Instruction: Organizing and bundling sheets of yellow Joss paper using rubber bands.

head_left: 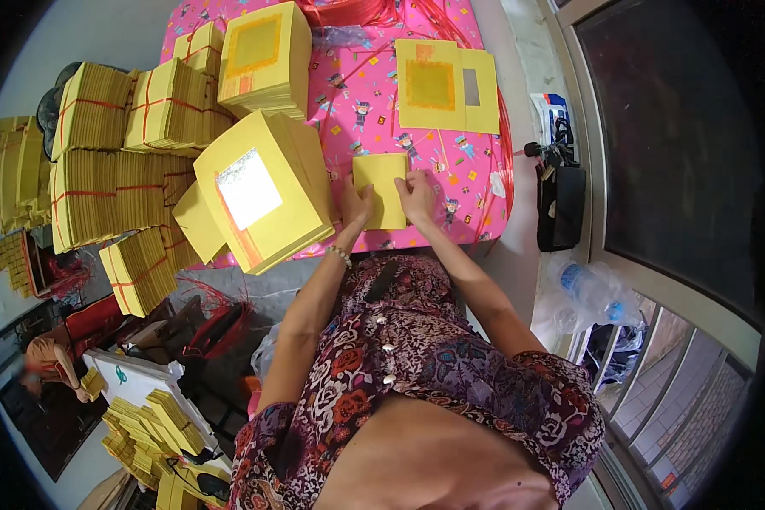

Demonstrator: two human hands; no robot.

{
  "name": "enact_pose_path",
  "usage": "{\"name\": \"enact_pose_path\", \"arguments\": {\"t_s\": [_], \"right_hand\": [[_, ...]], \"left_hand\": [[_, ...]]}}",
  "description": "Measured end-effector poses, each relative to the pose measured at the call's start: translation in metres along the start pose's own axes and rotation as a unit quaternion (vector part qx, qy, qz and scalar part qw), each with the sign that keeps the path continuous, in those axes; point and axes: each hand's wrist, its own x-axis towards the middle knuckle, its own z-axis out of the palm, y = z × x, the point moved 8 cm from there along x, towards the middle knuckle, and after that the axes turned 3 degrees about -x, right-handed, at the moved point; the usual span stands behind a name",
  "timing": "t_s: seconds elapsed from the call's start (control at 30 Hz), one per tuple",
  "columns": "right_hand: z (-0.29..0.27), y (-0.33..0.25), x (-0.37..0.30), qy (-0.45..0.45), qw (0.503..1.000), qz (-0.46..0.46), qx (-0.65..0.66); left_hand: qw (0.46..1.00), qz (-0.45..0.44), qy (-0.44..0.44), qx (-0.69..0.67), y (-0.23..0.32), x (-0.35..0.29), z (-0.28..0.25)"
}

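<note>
A small folded sheet of yellow paper [381, 194] lies on the pink patterned tablecloth [361, 127] at the near edge of the table. My left hand [356, 205] holds its left side, fingers closed along the edge. On the opposite edge, near the upper right corner, my right hand [416, 197] pinches the same sheet. Just left of my hands stands a tall stack of yellow paper [297, 170], its top sheet bearing a shiny silver square [251, 189]. Farther off to the right, yellow sheets [450, 89] with a gold square lie flat.
Another tall stack [272, 47] rises at the far left, beside bundles [102, 195] tied with red string. Red plastic strips [348, 12] lie along the far edge. A black case [561, 208] and plastic bottles [591, 289] are at the right. Another person's hand [83, 393] shows at lower left.
</note>
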Motion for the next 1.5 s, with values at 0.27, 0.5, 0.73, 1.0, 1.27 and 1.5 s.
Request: {"name": "enact_pose_path", "arguments": {"t_s": [0.27, 0.5, 0.73, 1.0, 1.27, 1.5], "right_hand": [[0.009, -0.007, 0.009, -0.104, 0.992, 0.013, -0.063], [0.021, 0.012, 0.023, -0.223, 0.971, 0.059, -0.061], [0.039, 0.032, 0.03, -0.257, 0.963, 0.07, 0.026], [0.005, 0.007, 0.014, -0.089, 0.994, 0.056, -0.017], [0.004, -0.015, 0.006, -0.103, 0.983, -0.027, -0.147], [0.008, -0.03, 0.0, -0.127, 0.968, -0.041, -0.213]], "left_hand": [[0.996, -0.005, 0.089, 0.019, -0.031, 0.006, -0.01], [0.988, -0.093, 0.026, 0.117, -0.025, 0.003, -0.005], [0.995, -0.037, 0.058, 0.074, -0.019, -0.001, -0.007], [0.994, -0.044, 0.045, 0.084, -0.017, -0.004, -0.01], [0.998, -0.002, 0.048, 0.042, -0.036, 0.006, 0.009], [0.998, -0.007, 0.054, -0.003, -0.067, 0.014, 0.014]]}}
